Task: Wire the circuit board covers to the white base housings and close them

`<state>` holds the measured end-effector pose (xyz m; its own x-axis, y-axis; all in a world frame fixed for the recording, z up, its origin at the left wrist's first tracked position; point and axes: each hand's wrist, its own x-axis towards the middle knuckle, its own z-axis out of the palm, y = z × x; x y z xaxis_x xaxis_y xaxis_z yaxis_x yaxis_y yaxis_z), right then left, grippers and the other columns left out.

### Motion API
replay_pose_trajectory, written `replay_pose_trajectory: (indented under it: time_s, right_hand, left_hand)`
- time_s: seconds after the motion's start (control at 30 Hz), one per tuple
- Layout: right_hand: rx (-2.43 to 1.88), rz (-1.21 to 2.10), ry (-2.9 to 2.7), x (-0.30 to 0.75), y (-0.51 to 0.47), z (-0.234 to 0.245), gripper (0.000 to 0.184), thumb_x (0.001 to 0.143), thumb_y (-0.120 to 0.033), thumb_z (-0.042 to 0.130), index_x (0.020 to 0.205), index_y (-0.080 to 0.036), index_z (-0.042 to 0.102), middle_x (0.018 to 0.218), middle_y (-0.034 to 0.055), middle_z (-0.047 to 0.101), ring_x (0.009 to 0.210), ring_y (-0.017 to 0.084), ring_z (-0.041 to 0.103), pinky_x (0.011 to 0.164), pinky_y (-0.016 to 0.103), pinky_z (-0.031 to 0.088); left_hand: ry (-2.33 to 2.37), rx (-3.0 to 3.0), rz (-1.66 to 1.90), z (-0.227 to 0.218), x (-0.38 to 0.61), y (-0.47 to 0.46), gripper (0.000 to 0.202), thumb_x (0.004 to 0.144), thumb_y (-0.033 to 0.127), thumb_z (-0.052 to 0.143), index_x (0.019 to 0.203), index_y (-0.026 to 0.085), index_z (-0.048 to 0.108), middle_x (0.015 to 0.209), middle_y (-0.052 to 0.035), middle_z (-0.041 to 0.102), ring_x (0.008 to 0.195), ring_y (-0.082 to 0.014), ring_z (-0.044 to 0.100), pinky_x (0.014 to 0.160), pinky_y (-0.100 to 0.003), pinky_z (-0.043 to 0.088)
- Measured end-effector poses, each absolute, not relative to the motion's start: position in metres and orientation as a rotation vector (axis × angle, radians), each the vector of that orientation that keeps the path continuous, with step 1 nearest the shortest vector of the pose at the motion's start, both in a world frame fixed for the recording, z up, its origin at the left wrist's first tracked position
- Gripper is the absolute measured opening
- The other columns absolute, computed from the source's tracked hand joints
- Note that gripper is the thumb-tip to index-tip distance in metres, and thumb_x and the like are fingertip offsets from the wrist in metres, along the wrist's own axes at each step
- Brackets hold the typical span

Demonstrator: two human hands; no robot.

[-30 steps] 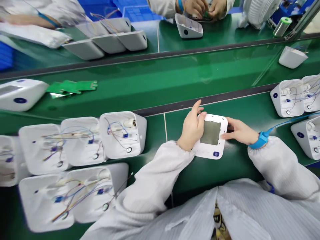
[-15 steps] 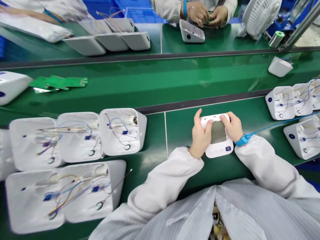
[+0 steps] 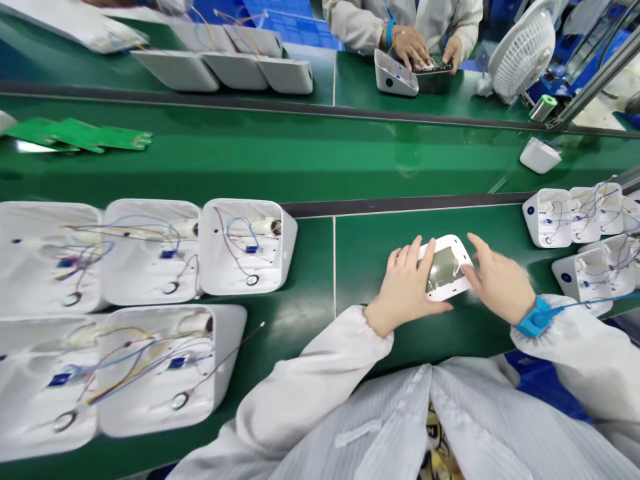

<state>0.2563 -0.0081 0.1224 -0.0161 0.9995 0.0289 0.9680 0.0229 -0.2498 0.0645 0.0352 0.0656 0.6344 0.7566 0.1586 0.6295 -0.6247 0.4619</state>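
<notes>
Left hand (image 3: 404, 290) grips the white panel (image 3: 451, 289); right hand (image 3: 503, 288) beside it, grip unclear. Seemingly the screen (image 3: 443, 269) is being handled; next move needs steadiness.

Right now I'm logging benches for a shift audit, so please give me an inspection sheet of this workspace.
Surface: green bench with a pale seam.
Things at hand: white panel with a greyish screen, between both hands.
Clutter: open white housings in two rows on the left; more housings on the right; green boards beyond the bench edge.
Grip: left hand at the panel's left side; right hand with its thumb at the right edge; how firmly, cannot tell.
Cables: blue cord from the right wristband; loose coloured wires in the housings.
Surroundings: another person's hand opposite; white fan.
</notes>
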Motion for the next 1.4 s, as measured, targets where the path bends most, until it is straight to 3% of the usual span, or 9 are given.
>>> replay_pose_trajectory:
  time_s: [0.07, 0.13, 0.3, 0.57, 0.73, 0.97, 1.13, 1.27, 1.4]
  right_hand:
    - [-1.796, 0.086, -2.394, 0.247, 0.002, 0.130, 0.057, 0.095, -0.042, 0.055, 0.145, -0.017, 0.044, 0.129, 0.0208, 0.063, 0.124, 0.040, 0.055, 0.092, 0.052, 0.047]
    - [-1.440, 0.143, -2.695, 0.240, 0.020, 0.129, 0.062, 0.093, -0.046, 0.060, 0.146, -0.018, 0.045, 0.144, 0.0181, 0.053, 0.141, 0.039, 0.038, 0.107, 0.055, 0.038]
    - [-0.968, 0.325, -3.004, 0.235, 0.051, 0.112, 0.077, 0.089, -0.062, 0.059, 0.148, -0.014, 0.043, 0.155, 0.0197, 0.038, 0.147, 0.039, 0.026, 0.116, 0.063, 0.021]
    - [-1.127, 0.429, -2.856, 0.235, 0.048, 0.109, 0.069, 0.093, -0.058, 0.056, 0.151, -0.025, 0.040, 0.157, 0.0122, 0.038, 0.148, 0.039, 0.025, 0.117, 0.066, 0.018]
    - [-1.151, 0.368, -2.898, 0.236, 0.049, 0.110, 0.069, 0.094, -0.058, 0.054, 0.152, -0.024, 0.038, 0.159, 0.0117, 0.035, 0.148, 0.038, 0.025, 0.117, 0.065, 0.017]
    - [-1.121, 0.252, -2.978, 0.233, 0.047, 0.111, 0.079, 0.089, -0.062, 0.058, 0.153, -0.021, 0.037, 0.159, 0.0160, 0.032, 0.146, 0.041, 0.027, 0.115, 0.067, 0.019]
    - [-1.134, 0.263, -3.006, 0.232, 0.047, 0.111, 0.077, 0.092, -0.065, 0.050, 0.153, -0.020, 0.036, 0.160, 0.0167, 0.030, 0.147, 0.040, 0.026, 0.115, 0.066, 0.018]
    - [-1.162, 0.304, -3.011, 0.234, 0.048, 0.111, 0.075, 0.093, -0.064, 0.049, 0.154, -0.023, 0.035, 0.161, 0.0137, 0.028, 0.148, 0.039, 0.024, 0.117, 0.063, 0.017]
    - [-1.167, 0.311, -2.999, 0.234, 0.051, 0.112, 0.076, 0.093, -0.066, 0.047, 0.153, -0.021, 0.036, 0.160, 0.0147, 0.030, 0.147, 0.038, 0.026, 0.115, 0.062, 0.022]
  left_hand:
    - [1.147, 2.466, 0.496, 0.062, 0.063, 0.030, 0.131, 0.054, 0.069, 0.081, 0.153, 0.007, 0.023, 0.154, -0.0276, 0.030, 0.136, -0.0427, 0.036, 0.114, -0.061, 0.022]
    - [1.253, 2.410, 0.494, 0.060, 0.062, 0.027, 0.126, 0.057, 0.069, 0.080, 0.153, 0.008, 0.024, 0.154, -0.0256, 0.032, 0.138, -0.0431, 0.034, 0.114, -0.068, 0.017]
    - [1.350, 2.297, 0.481, 0.054, 0.056, 0.021, 0.125, 0.054, 0.071, 0.080, 0.149, 0.008, 0.029, 0.150, -0.0254, 0.037, 0.135, -0.0440, 0.036, 0.111, -0.069, 0.024]
    - [1.174, 2.304, 0.620, 0.042, 0.057, 0.027, 0.133, 0.052, 0.075, 0.079, 0.148, 0.001, 0.026, 0.149, -0.0297, 0.035, 0.139, -0.0452, 0.030, 0.116, -0.061, 0.023]
    - [1.154, 2.294, 0.675, 0.046, 0.057, 0.031, 0.123, 0.051, 0.065, 0.085, 0.143, 0.002, 0.034, 0.141, -0.0282, 0.043, 0.133, -0.0434, 0.038, 0.114, -0.057, 0.029]
    - [1.113, 2.272, 0.808, 0.039, 0.057, 0.031, 0.116, 0.052, 0.060, 0.083, 0.142, 0.007, 0.032, 0.140, -0.0261, 0.043, 0.131, -0.0446, 0.039, 0.110, -0.060, 0.029]
    - [1.142, 2.216, 0.722, 0.047, 0.057, 0.029, 0.112, 0.055, 0.059, 0.081, 0.140, 0.004, 0.034, 0.139, -0.0267, 0.044, 0.130, -0.0430, 0.039, 0.114, -0.058, 0.026]
    - [1.150, 2.184, 0.714, 0.049, 0.058, 0.029, 0.109, 0.059, 0.059, 0.075, 0.144, 0.008, 0.029, 0.144, -0.0247, 0.041, 0.133, -0.0423, 0.037, 0.115, -0.058, 0.023]
    - [1.140, 2.198, 0.738, 0.048, 0.057, 0.030, 0.102, 0.060, 0.056, 0.074, 0.141, 0.008, 0.034, 0.139, -0.0244, 0.044, 0.129, -0.0429, 0.040, 0.112, -0.059, 0.027]
